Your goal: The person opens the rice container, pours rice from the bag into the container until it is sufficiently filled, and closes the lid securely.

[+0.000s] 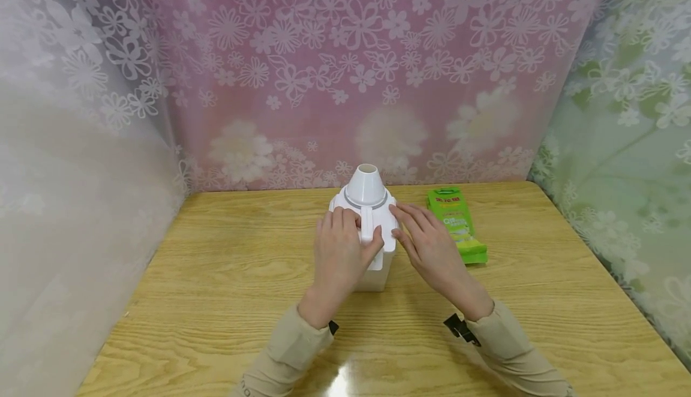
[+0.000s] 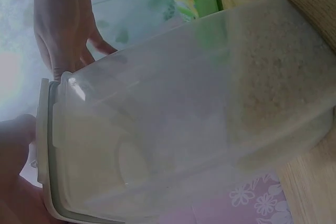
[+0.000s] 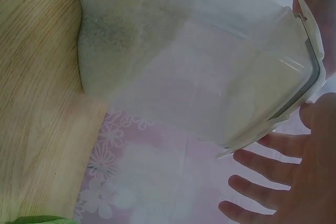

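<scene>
A tall translucent storage container (image 2: pixel 173 114) with pale rice-like grain (image 2: pixel 283 72) at its bottom stands upright on the table. On top sits its white lid (image 1: pixel 384 212), which carries a cone-shaped spout (image 1: pixel 366 186) and a narrow white handle (image 1: pixel 367 224). My left hand (image 1: pixel 339 253) lies over the near left part of the lid, its fingers and thumb on either side of the handle, gripping it. The right hand (image 1: pixel 429 244) touches the lid's right edge with fingers spread and fairly straight; the right wrist view shows those fingers (image 3: pixel 262 166) beside the rim.
A green printed packet (image 1: pixel 456 223) lies on the wooden table (image 1: pixel 243 277) just right of the container. Flowered curtains (image 1: pixel 324 85) hang behind the table and along both sides.
</scene>
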Motion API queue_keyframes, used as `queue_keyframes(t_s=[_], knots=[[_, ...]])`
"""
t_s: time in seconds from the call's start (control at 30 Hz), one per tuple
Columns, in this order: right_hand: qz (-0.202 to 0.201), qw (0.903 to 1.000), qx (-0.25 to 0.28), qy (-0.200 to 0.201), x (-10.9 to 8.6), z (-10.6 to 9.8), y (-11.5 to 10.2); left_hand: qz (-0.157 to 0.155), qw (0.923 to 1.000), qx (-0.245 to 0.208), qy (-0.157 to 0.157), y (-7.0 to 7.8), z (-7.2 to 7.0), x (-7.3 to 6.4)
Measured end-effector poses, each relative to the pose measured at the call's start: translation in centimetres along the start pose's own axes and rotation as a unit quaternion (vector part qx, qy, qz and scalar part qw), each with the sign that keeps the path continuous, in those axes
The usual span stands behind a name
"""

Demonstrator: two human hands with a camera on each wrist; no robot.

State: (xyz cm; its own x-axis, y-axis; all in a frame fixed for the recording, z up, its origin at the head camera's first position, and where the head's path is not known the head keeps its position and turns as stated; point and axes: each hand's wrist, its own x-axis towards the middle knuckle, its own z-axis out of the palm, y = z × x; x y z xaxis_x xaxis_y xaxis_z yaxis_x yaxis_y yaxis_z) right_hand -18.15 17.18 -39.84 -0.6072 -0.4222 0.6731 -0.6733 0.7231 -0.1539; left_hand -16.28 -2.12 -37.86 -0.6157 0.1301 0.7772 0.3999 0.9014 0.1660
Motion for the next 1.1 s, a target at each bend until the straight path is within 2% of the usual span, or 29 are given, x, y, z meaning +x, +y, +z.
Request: queue_keyframes(t_s=[0.13,0.5,0.77,0.93,1.03,1.1], knots=[[0.0,1.0,0.002,0.001,0.0,0.0,0.0,-0.011,0.9999,0.001,-0.008,0.1,0.1,-0.1],[0.009,0.9999,0.006,-0.007,0.0,0.0,0.0,-0.012,0.9997,-0.003,-0.018,0.1,0.4,-0.6],[0.017,0.9997,0.007,-0.015,-0.1,0.0,0.0,-0.01,0.9989,-0.012,-0.045,-0.2,0.2,-0.6],[0.019,0.9996,0.01,-0.018,-0.1,-0.1,0.0,0.018,0.997,-0.06,-0.045,-1.1,-0.1,-0.4],[0.02,0.9995,0.011,-0.021,0.0,-0.1,0.0,0.013,0.9951,-0.09,-0.04,-1.9,-0.5,-0.2],[0.022,0.9994,0.012,-0.022,0.0,-0.1,0.0,0.0,0.9951,-0.092,-0.037,-2.4,-0.7,-0.1]])
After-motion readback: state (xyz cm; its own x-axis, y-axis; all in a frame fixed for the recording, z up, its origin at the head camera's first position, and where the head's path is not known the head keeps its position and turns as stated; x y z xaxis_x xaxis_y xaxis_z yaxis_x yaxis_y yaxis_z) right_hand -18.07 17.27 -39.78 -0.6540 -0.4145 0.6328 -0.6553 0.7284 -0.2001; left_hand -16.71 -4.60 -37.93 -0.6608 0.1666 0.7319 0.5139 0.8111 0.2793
